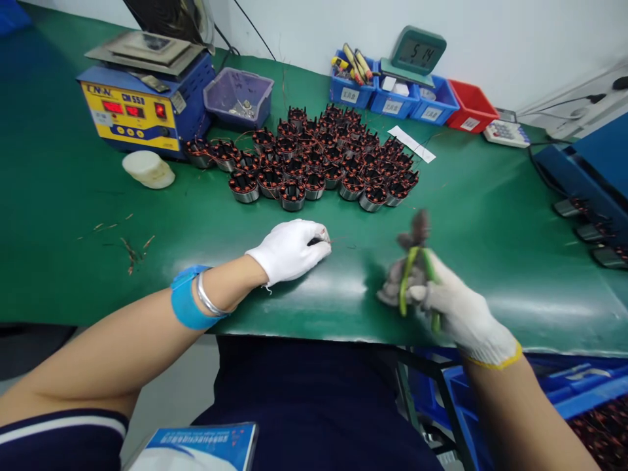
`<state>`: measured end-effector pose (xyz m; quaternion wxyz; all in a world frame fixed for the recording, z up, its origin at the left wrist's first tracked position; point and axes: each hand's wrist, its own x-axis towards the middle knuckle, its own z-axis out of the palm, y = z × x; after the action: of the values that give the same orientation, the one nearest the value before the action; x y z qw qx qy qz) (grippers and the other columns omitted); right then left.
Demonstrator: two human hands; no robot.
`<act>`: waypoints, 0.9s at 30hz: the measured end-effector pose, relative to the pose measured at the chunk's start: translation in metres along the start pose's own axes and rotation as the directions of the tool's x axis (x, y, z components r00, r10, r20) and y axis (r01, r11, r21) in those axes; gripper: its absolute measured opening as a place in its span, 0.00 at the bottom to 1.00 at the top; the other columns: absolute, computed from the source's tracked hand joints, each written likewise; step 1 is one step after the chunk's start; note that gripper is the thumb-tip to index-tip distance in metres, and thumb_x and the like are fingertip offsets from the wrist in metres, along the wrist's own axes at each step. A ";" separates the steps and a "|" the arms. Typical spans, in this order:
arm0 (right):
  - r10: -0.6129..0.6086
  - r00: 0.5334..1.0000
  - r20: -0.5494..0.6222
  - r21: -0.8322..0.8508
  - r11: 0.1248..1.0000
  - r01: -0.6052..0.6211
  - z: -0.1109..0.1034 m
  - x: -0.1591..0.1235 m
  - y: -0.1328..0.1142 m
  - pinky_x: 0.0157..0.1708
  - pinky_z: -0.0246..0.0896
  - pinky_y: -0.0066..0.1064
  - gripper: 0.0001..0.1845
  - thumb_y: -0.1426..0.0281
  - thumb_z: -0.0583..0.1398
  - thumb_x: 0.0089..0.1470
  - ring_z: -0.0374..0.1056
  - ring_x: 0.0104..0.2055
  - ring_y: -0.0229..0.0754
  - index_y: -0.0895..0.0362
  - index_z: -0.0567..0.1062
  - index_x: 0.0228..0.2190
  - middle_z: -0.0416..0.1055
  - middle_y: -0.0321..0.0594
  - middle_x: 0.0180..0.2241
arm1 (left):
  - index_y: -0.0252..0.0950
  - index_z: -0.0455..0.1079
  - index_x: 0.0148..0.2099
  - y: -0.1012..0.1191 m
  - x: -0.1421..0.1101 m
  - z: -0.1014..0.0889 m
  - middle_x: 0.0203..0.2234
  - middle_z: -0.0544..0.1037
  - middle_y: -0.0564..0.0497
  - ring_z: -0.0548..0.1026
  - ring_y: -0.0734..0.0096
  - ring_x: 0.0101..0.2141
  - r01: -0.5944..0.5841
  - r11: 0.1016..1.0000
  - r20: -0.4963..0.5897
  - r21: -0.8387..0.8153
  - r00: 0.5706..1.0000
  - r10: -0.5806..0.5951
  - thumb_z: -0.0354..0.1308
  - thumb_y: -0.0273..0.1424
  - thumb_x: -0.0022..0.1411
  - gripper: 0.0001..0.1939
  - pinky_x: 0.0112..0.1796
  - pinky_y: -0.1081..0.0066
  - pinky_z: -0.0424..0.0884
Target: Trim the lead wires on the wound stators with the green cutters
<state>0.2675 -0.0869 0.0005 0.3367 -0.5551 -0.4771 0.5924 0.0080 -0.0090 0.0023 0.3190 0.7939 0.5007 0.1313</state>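
Note:
My left hand (290, 251), in a white glove, rests low over the green table. Its thumb and fingertips are pinched together, and a thin coppery wire (338, 240) seems to stick out from them. To the right, my gloved right hand (454, 302) is wrapped round pliers (408, 280) with green handles. Their dark head points up and away from me, smeared by motion. Beyond my left hand stands a dense group of motor stators (293, 195), metal rings with black plastic and copper windings.
A blue-and-yellow soldering station (132, 112) and purple bin (238, 98) stand back left, near a white round block (148, 169). Wire scraps (131, 255) lie left. Blue tool boxes (349, 93), a red box (470, 108) and a clock (418, 50) line the wall. More stators (608, 256) sit far right.

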 end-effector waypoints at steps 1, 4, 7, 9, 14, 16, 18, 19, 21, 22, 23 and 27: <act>0.053 0.985 0.163 0.129 0.989 -0.075 0.012 -0.002 -0.002 0.36 0.68 0.43 0.44 0.63 0.63 0.43 0.68 0.33 0.44 0.48 0.55 0.60 0.66 0.37 0.36 | 0.39 0.73 0.33 0.000 0.000 0.000 0.24 0.78 0.55 0.74 0.69 0.27 -0.003 1.000 0.002 -0.004 1.000 0.003 0.52 0.36 0.59 0.10 0.31 0.71 0.65; 0.149 0.890 0.431 0.268 0.921 -0.283 0.034 -0.005 -0.005 0.32 0.67 0.36 0.38 0.64 0.65 0.44 0.67 0.32 0.40 0.51 0.60 0.56 0.65 0.37 0.35 | 0.39 0.73 0.34 -0.001 0.001 0.001 0.26 0.78 0.55 0.74 0.69 0.29 -0.020 1.000 0.008 -0.003 1.000 0.020 0.52 0.36 0.60 0.10 0.33 0.71 0.66; 0.184 0.852 0.490 0.196 0.929 -0.313 0.037 -0.003 -0.010 0.34 0.68 0.35 0.31 0.63 0.66 0.46 0.68 0.37 0.42 0.52 0.63 0.51 0.64 0.38 0.37 | 0.39 0.74 0.35 -0.001 0.001 0.000 0.26 0.78 0.55 0.74 0.68 0.30 -0.033 0.999 0.017 0.019 0.999 0.033 0.51 0.36 0.60 0.11 0.34 0.71 0.66; 0.215 0.850 0.482 0.108 0.948 -0.301 0.038 -0.001 -0.016 0.35 0.69 0.36 0.30 0.63 0.65 0.47 0.69 0.38 0.44 0.51 0.63 0.51 0.64 0.38 0.38 | 0.40 0.74 0.36 -0.001 0.001 -0.001 0.27 0.78 0.55 0.74 0.68 0.30 -0.047 0.998 0.024 0.041 0.999 0.046 0.51 0.36 0.60 0.11 0.34 0.71 0.66; 0.269 0.879 0.393 0.044 0.950 -0.311 0.049 0.004 -0.027 0.32 0.70 0.36 0.31 0.64 0.62 0.46 0.69 0.35 0.43 0.49 0.61 0.52 0.64 0.37 0.37 | 0.39 0.75 0.36 -0.003 0.002 -0.002 0.29 0.78 0.54 0.74 0.67 0.33 -0.077 0.993 0.023 0.092 0.997 0.075 0.50 0.36 0.60 0.12 0.34 0.70 0.65; 0.298 0.883 0.363 0.045 0.941 -0.336 0.054 0.006 -0.027 0.30 0.69 0.34 0.32 0.65 0.61 0.46 0.68 0.32 0.41 0.49 0.61 0.53 0.64 0.36 0.34 | 0.39 0.75 0.36 -0.003 0.002 -0.001 0.30 0.79 0.53 0.74 0.66 0.35 -0.091 0.989 0.018 0.113 0.996 0.089 0.50 0.36 0.60 0.12 0.36 0.69 0.65; 0.312 0.880 0.360 0.038 0.937 -0.347 0.056 0.008 -0.027 0.27 0.67 0.32 0.31 0.66 0.60 0.46 0.66 0.27 0.37 0.49 0.60 0.53 0.63 0.33 0.31 | 0.39 0.75 0.36 -0.003 0.002 0.000 0.31 0.79 0.52 0.74 0.65 0.36 -0.095 0.987 0.019 0.126 0.995 0.093 0.50 0.36 0.60 0.12 0.37 0.69 0.66; 0.313 0.875 0.369 0.023 0.938 -0.345 0.056 0.010 -0.026 0.26 0.65 0.31 0.30 0.66 0.60 0.47 0.64 0.25 0.36 0.49 0.60 0.53 0.63 0.32 0.30 | 0.40 0.75 0.36 -0.002 0.002 0.000 0.32 0.79 0.52 0.74 0.65 0.36 -0.090 0.987 0.020 0.133 0.996 0.088 0.50 0.36 0.59 0.13 0.38 0.68 0.66; 0.321 0.864 0.389 -0.034 0.942 -0.335 0.055 0.012 -0.027 0.23 0.62 0.29 0.28 0.66 0.59 0.47 0.61 0.22 0.35 0.50 0.61 0.51 0.63 0.30 0.27 | 0.40 0.75 0.36 -0.001 0.000 -0.003 0.33 0.79 0.52 0.75 0.64 0.37 -0.076 0.986 0.030 0.147 0.997 0.072 0.49 0.36 0.60 0.13 0.39 0.68 0.67; 0.327 0.860 0.392 -0.070 0.943 -0.326 0.055 0.013 -0.028 0.22 0.60 0.28 0.27 0.66 0.59 0.48 0.61 0.21 0.35 0.50 0.62 0.50 0.63 0.29 0.25 | 0.40 0.75 0.37 0.000 -0.002 -0.005 0.34 0.79 0.51 0.75 0.64 0.38 -0.061 0.986 0.034 0.157 0.998 0.056 0.50 0.38 0.59 0.14 0.39 0.68 0.68; 0.333 0.856 0.395 -0.105 0.942 -0.317 0.055 0.013 -0.029 0.21 0.59 0.28 0.25 0.65 0.59 0.48 0.61 0.21 0.35 0.51 0.63 0.49 0.63 0.29 0.24 | 0.41 0.75 0.39 0.000 -0.004 -0.009 0.36 0.79 0.51 0.76 0.63 0.38 -0.038 0.984 0.034 0.176 0.999 0.033 0.51 0.41 0.58 0.15 0.39 0.67 0.68; 0.307 0.862 0.405 -0.223 0.947 -0.232 0.048 0.011 -0.031 0.23 0.63 0.30 0.21 0.62 0.58 0.50 0.65 0.22 0.39 0.54 0.66 0.46 0.67 0.32 0.23 | 0.42 0.70 0.51 -0.002 -0.015 -0.026 0.43 0.77 0.48 0.77 0.56 0.38 0.021 0.942 0.029 0.334 0.999 -0.033 0.60 0.57 0.41 0.37 0.36 0.65 0.70</act>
<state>0.2144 -0.0758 0.0221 0.0879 -0.4967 -0.5051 0.7003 -0.0137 -0.0114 0.0230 0.1905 0.8317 0.5209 0.0267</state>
